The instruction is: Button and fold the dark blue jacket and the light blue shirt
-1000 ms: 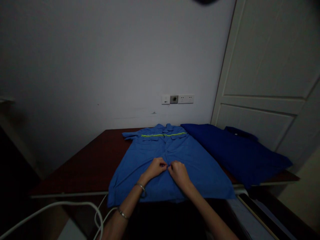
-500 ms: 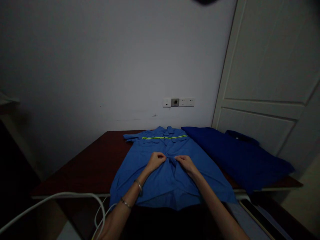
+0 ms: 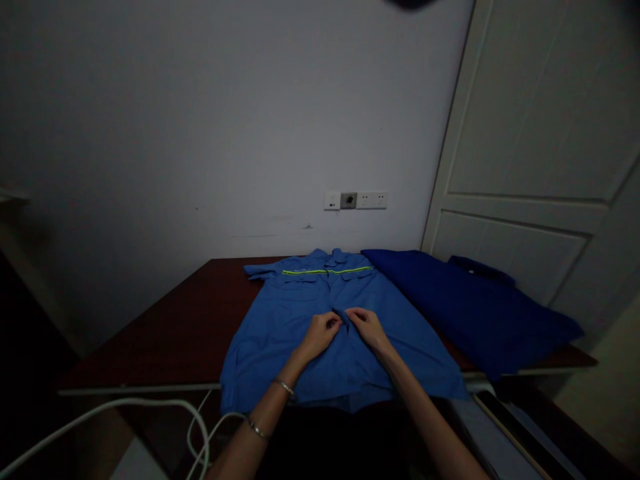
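Note:
A blue short-sleeved shirt (image 3: 280, 340) with a yellow-green stripe across the chest lies spread on the table, its collar toward the wall and its hem over the near edge. My left hand (image 3: 324, 332) is closed, pinching the front opening about halfway down. Close beside it on the right, my right hand (image 3: 366, 324) pinches the other side of the same opening. A small fold of cloth stands raised between the fingertips. Whether a button is between them is too small to tell.
Darker blue clothing (image 3: 450, 300) lies on the table's right side by a white door (image 3: 520, 200). Dark red tabletop (image 3: 170, 327) shows on the left. A white cable (image 3: 135, 402) loops at the lower left. Sockets (image 3: 356, 200) are on the wall behind.
My left hand has shifted slightly right and nearer to me, and my hands are closer together. The raised cloth between them has turned. The view has shifted a little.

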Motion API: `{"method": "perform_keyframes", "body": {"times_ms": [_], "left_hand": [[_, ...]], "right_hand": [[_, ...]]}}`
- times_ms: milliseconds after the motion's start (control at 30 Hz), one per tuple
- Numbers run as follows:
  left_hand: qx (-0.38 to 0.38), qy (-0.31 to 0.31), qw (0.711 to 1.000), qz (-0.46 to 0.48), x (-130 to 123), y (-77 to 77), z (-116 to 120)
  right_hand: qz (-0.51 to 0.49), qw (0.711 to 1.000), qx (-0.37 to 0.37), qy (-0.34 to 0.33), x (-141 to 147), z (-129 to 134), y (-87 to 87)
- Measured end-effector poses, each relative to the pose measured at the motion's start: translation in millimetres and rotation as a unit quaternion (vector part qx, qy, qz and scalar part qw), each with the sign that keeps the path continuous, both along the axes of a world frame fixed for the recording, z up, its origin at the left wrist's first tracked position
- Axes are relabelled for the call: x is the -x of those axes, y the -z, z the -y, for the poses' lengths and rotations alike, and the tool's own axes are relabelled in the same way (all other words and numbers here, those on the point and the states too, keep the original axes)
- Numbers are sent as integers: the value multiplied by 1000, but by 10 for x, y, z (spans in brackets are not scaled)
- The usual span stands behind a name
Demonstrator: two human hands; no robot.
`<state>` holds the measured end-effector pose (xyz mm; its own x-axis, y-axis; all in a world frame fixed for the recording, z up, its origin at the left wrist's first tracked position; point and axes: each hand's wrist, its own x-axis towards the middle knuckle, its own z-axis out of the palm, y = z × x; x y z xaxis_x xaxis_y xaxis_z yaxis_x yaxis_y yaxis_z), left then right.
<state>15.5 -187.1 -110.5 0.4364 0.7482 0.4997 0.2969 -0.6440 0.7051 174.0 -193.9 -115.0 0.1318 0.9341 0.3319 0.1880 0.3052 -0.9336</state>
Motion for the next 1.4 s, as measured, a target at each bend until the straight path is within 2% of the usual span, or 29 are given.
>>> {"method": "perform_keyframes", "body": {"times_ms": [267, 433, 667, 1033, 1400], "left_hand": [[121, 37, 987, 98, 15, 133, 12], [117, 43, 986, 113, 14, 169, -19], [122, 26, 984, 125, 2, 109, -4], [112, 0, 992, 57, 35, 86, -18], [127, -14, 988, 86, 32, 78, -15]], "right_hand": [[8, 1000, -12, 17, 51, 32, 114], [15, 999, -24, 17, 62, 45, 113], [43, 999, -32, 6, 81, 54, 111], [44, 999, -23, 11, 99, 102, 97], [37, 999, -26, 6, 95, 124, 121]]}}
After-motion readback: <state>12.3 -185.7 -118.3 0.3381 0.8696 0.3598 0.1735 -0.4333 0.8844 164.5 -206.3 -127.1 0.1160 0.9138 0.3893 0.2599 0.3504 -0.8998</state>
